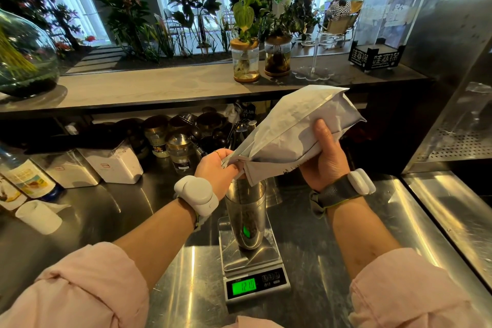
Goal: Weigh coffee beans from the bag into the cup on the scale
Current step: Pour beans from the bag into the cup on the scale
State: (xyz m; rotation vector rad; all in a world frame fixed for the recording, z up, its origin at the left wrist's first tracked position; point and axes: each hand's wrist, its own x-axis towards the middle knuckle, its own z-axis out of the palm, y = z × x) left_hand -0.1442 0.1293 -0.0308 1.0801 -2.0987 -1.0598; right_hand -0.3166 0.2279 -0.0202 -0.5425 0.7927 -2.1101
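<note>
A white coffee bag [295, 130] is tilted mouth-down over a tall steel cup [246, 210]. The cup stands upright on a silver scale [253, 266] whose green display shows digits. Dark beans show through the cup's lower part. My left hand [217, 169] pinches the bag's open mouth right at the cup's rim. My right hand [326, 160] grips the raised body of the bag from below. Both wrists carry bands with white devices.
The scale sits on a steel counter [332, 261]. White containers [111, 162], bottles [26, 181] and a paper roll [38, 217] stand at left. Jars and steel cups [181, 146] crowd the back under a shelf holding plant jars [245, 61]. A steel machine [458, 88] rises at right.
</note>
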